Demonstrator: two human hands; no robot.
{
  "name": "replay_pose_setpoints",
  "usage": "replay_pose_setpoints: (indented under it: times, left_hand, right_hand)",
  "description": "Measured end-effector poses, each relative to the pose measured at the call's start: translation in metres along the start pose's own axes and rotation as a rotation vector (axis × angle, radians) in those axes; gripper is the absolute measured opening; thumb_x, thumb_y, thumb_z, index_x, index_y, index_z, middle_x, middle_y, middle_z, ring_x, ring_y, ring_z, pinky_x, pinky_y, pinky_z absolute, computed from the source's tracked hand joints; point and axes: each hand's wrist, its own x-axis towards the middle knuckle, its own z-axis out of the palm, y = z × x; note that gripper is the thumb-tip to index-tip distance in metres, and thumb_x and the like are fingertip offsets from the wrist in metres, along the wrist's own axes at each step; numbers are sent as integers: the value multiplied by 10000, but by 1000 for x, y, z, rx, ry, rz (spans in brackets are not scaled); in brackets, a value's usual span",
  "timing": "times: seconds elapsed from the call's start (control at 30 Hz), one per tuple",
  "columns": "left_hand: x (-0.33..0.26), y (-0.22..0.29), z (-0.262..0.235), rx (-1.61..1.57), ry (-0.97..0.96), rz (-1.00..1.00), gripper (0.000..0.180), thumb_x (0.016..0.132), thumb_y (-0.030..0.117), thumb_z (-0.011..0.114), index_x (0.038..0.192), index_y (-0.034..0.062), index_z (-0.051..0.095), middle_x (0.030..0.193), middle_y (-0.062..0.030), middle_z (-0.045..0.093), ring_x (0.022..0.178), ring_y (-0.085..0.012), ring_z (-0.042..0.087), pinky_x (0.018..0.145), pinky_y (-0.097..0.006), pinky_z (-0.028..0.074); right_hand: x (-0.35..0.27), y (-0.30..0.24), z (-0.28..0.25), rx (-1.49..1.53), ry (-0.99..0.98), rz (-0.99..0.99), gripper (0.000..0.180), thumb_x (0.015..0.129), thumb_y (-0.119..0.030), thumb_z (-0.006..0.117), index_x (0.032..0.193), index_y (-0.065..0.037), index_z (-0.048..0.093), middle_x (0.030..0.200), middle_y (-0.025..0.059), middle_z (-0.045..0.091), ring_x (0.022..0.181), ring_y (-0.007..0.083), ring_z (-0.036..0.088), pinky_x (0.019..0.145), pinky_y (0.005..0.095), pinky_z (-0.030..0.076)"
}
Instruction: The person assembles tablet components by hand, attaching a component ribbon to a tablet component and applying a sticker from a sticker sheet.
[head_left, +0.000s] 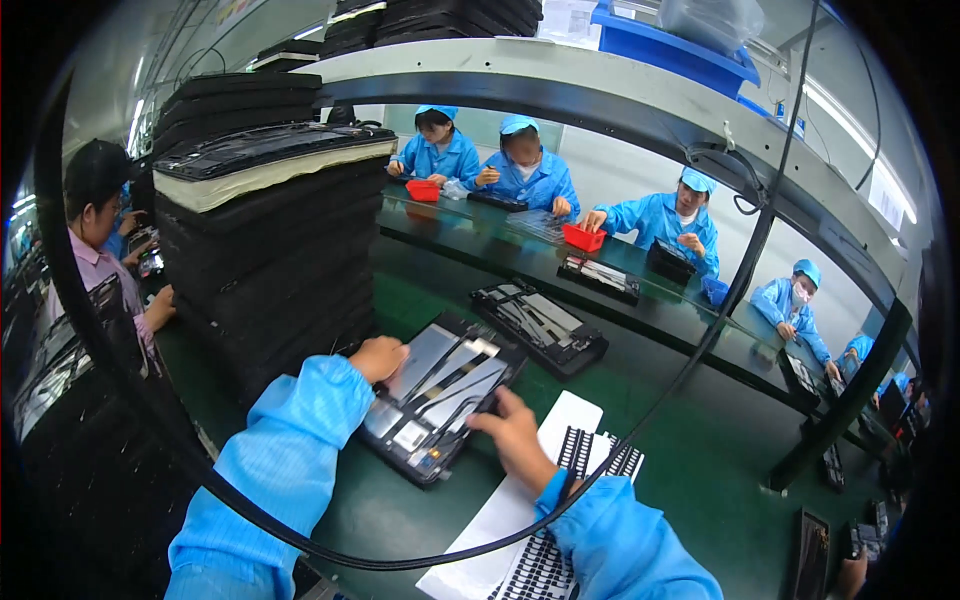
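Observation:
A black foam tray point(440, 478) lies on the green table in front of me, holding flat grey electronic panels point(427, 362) with black ribbon cables. My left hand point(379, 359) has its fingers curled at the tray's left side. At the opposite side, my right hand point(516, 436) is bent with thumb and fingers closed around the tray's edge; its fingertips are partly hidden. Under my right wrist are a white sheet point(490, 530) and strips of small black stickers point(540, 570). Beyond the tray sits a second black tray point(540, 325) with similar parts.
A tall stack of black foam trays point(270, 270) stands to my left. A black cable point(400, 563) loops across the view. Overhead runs a metal shelf point(560, 75) with a blue bin point(670, 50). Co-workers in blue point(660, 220) sit across the green table point(690, 440), near red boxes point(583, 238).

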Motion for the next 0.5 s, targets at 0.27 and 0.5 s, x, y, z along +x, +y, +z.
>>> replay_pose_setpoints:
  times: [0.27,0.5]
  left_hand:
    - [27,38,-26,509,-4,82,279,789,245,501,885,-7,571,946,-200,504,954,-360,477,819,-421,383]
    - [164,33,9,144,124,172,486,781,325,513,1103,-37,468,1091,-282,443,1034,-393,429,887,-396,362]
  right_hand:
    - [16,-34,-47,-441,-173,150,569,666,-240,645,1109,70,469,1098,202,504,1017,262,491,873,304,370]
    - [71,-16,-138,-486,365,209,253,664,-156,619,802,57,616,728,132,612,693,202,565,675,274,432]
